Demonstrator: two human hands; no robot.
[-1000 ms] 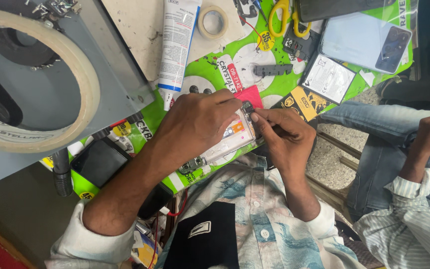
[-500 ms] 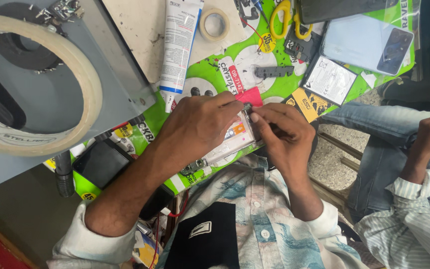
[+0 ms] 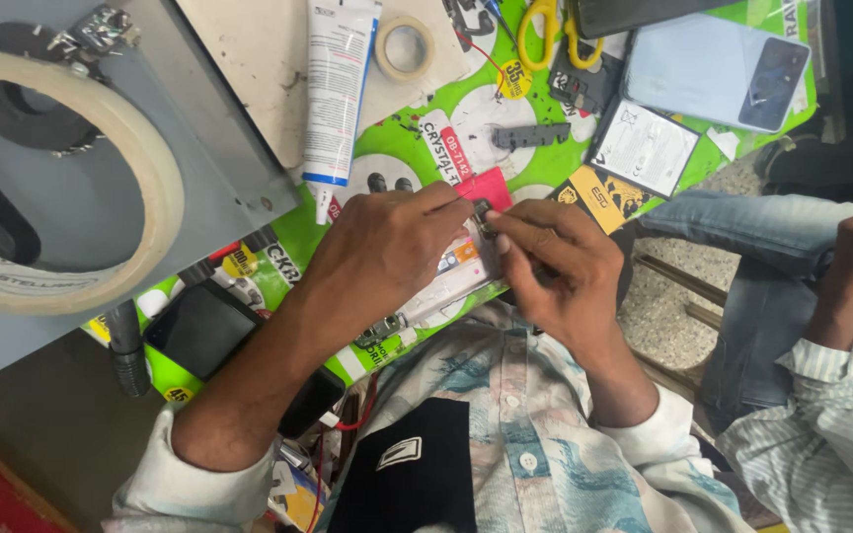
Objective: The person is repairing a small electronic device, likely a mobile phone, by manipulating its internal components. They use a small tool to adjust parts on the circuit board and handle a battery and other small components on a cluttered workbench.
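Pinching small dark part (image 3: 483,210), both hands (image 3: 387,247) (image 3: 560,271), beside pink card (image 3: 486,186), white tube (image 3: 338,89)

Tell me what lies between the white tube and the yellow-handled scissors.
In the head view, a roll of tape lies flat between the white tube and the yellow-handled scissors.

— How is the scene lit?
— Even, soft daylight is seen; only faint shadows are cast under the left hand (image 3: 387,252) and right hand (image 3: 555,271).

— Any glare?
— A mild sheen is noted on the blue phone (image 3: 713,69) up and right of the hands.

— Sharpness?
— The middle is rendered crisply; edges are slightly stretched and softened.
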